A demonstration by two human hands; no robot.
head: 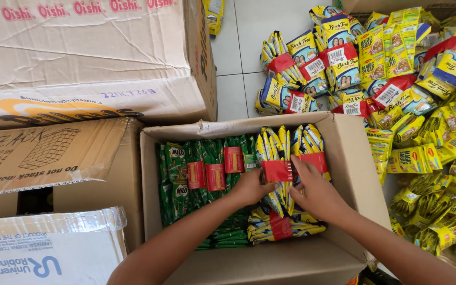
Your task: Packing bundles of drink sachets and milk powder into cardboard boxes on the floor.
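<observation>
Reaching into the open cardboard box (344, 158), both hands grip one yellow sachet bundle (276, 153) with a red band, standing at the box's middle. Left hand (250, 187) has its fingers curled onto the bundle's left side; right hand (317, 192) pinches its right edge. Green sachet bundles (196, 174) fill the box's left part; loose yellow packs (423, 105) lie on the floor right of the box

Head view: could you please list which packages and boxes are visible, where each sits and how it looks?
Open cardboard box: centre, brown.
Green sachet bundles: box's left half, red bands.
Yellow-blue sachet bundle: box's right half, red band, under both hands.
Loose sachet bundles: floor, right, mostly yellow.
Closed cartons: left, brown.
</observation>
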